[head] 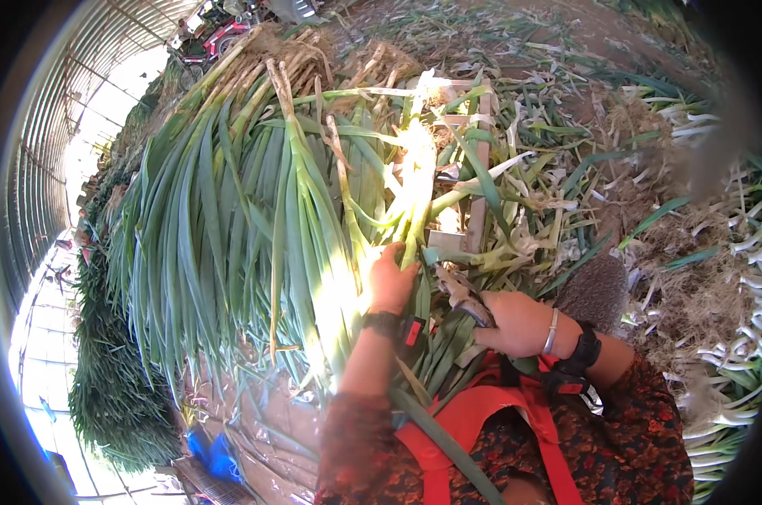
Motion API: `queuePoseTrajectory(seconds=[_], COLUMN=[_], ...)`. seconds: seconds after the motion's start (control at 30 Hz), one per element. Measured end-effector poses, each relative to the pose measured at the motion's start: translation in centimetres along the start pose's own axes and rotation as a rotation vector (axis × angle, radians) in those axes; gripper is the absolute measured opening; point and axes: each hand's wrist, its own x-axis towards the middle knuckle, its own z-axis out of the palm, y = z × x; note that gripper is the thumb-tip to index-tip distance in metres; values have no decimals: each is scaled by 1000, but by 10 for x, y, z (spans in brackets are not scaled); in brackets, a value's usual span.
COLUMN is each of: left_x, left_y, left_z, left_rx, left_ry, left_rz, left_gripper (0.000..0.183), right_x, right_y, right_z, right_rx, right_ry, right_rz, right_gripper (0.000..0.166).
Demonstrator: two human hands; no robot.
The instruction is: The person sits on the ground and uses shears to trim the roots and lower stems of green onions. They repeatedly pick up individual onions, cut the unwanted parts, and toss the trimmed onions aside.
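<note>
Before me, my left hand [392,281] is closed around the green stalks of a leek or large green onion [419,183], whose pale stem and roots point away from me in bright sun. My right hand [520,322] grips the handle of a metal hand tool [460,290], perhaps shears; its tip lies near the stalks, partly hidden by leaves. Cut or loose green leaves [444,353] lie below my hands over a red apron [482,404]. A large heap of long leeks or green onions [229,189] drapes to the left, roots at the far end.
A slatted wooden frame [480,164] stands beyond my hands. Trimmed leaves [545,132] and root scraps [678,252] litter the ground. White-stemmed onions [734,379] lie in a row at right. A tall green pile [116,379] and a blue plastic item [213,454] are at left.
</note>
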Motion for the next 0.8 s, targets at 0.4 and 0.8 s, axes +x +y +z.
queuePoseTrajectory(seconds=[0.4, 0.8], left_x=[-10, 3], left_y=[18, 19], left_z=[13, -2], left_rx=[481, 301], left_ry=[132, -55], left_rz=[184, 24], left_gripper=[39, 51], right_x=[132, -9], right_y=[30, 31], right_z=[-56, 17], right_rx=[-217, 4], right_ry=[335, 91], right_rz=[49, -147], right_gripper=[39, 39])
